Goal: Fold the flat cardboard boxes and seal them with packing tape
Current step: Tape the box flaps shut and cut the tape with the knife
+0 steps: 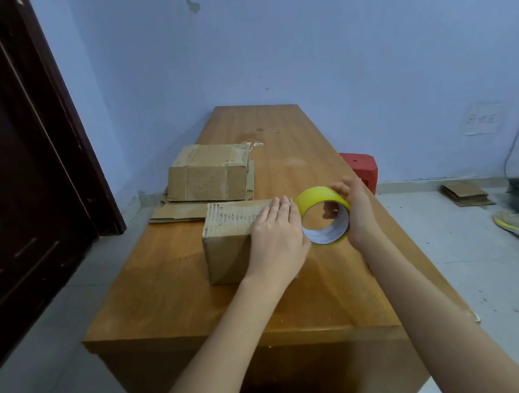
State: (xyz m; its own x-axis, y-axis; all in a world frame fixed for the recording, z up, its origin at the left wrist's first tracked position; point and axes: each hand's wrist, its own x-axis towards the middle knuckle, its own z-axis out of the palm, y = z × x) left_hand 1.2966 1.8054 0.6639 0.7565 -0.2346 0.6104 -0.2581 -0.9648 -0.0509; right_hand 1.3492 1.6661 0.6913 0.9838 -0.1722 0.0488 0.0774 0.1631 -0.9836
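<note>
- Folded cardboard box (228, 247) stands on the wooden table (173, 299), near the middle of its width, with the corrugated top edge facing up.
- Left hand (276, 236) lies flat on the right end of this box, fingers straight and together, pressing down on the top; its grip is released, nothing clasped.
- Right hand (356, 209) holds the yellow tape roll (325, 218) just beside the right end of the box; fingers curl over the far rim and fingertips show inside the core, so the grip is grasping the roll.
- The roll stands on edge, its open core facing the camera, touching or nearly touching the left hand; contact with the box itself cannot be determined.
- Whether a strip of tape runs from the roll to the box cannot be determined.
- A second assembled box (208, 176) sits further back on the left of the table, resting on flat cardboard sheets (177, 212) that overhang the table's left edge.
- A red stool (361, 169) stands on the floor beyond the table's right edge.
- More flat cardboard (465, 194) lies on the floor at the right, near another person's shoe (514, 224).
</note>
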